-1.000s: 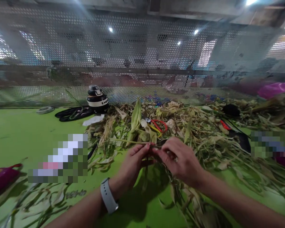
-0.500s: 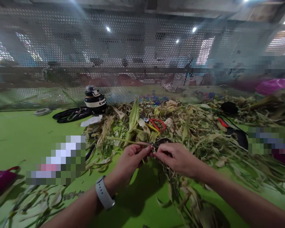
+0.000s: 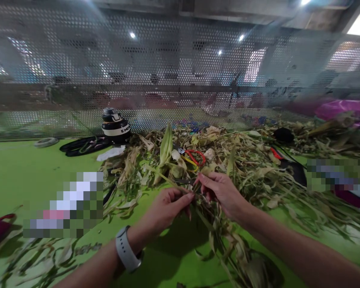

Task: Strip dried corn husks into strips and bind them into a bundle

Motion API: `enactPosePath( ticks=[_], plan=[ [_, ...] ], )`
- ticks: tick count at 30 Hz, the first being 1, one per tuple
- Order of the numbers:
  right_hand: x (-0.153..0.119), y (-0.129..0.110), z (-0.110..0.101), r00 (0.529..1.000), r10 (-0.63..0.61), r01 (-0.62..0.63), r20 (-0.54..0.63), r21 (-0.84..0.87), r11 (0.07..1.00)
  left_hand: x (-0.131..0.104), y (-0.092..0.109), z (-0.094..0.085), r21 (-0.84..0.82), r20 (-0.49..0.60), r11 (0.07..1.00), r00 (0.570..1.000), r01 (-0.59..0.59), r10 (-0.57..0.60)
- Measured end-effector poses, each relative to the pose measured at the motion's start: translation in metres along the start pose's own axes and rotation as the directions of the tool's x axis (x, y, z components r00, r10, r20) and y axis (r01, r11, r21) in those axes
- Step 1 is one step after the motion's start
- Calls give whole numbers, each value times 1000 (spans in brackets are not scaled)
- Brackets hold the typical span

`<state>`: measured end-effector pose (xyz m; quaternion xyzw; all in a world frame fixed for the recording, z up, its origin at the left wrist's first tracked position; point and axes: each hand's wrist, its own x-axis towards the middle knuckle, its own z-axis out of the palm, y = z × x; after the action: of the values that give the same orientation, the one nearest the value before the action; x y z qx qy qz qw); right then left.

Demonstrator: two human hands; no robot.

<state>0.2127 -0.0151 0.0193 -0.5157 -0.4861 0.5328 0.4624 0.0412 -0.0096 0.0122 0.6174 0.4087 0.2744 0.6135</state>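
Note:
My left hand [image 3: 172, 206], a watch on its wrist, is closed with thumb and forefinger pinching a thin husk strip [image 3: 159, 173]. The strip runs up and left from the fingertips. Close by on the right, my right hand [image 3: 218, 193] has its fingertips pressed together on the strip's thin end; the exact hold is partly hidden. Long husk strands [image 3: 211, 230] trail down below both hands. Just beyond them lie scissors [image 3: 195, 157] with one red and one yellow handle. A pale green husk-covered ear [image 3: 166, 147] leans beside the scissors.
A heap of dried husks [image 3: 246, 168] spreads across the green table [image 3: 15, 172]. A black jar [image 3: 116, 127] and a tape roll [image 3: 46, 142] stand at the back left, before a perforated screen [image 3: 168, 72]. A black-and-red tool [image 3: 291, 168] lies at the right.
My right hand has lifted slightly and turned, its fingers now pointing more upward. My left hand stays pinching, a little lower. The whole view has shifted slightly.

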Motion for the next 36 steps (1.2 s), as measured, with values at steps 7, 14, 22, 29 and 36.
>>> enactPosePath(
  ticks=[7, 14, 22, 29, 36],
  plan=[
    [-14, -23, -9, 843, -538, 408, -16, -631, 659, -7, -6, 11, 40, 168, 999, 985, 26, -32],
    [-21, -9, 14, 820, -547, 562, 168, -417, 714, -12, -13, 20, 27, 269, 999, 963, -26, 17],
    [-22, -9, 14, 890, -382, 452, 249, -375, 809, -11, -14, 20, -79, 166, 995, 983, -65, 77],
    [-21, 3, 21, 924, -383, 381, 26, -168, 909, -10, -4, 15, 68, 256, 997, 966, -47, 28],
    [-17, -10, 13, 922, -368, 386, 118, -249, 888, -12, 2, 10, -28, 279, 999, 960, 40, -31]
  ],
)
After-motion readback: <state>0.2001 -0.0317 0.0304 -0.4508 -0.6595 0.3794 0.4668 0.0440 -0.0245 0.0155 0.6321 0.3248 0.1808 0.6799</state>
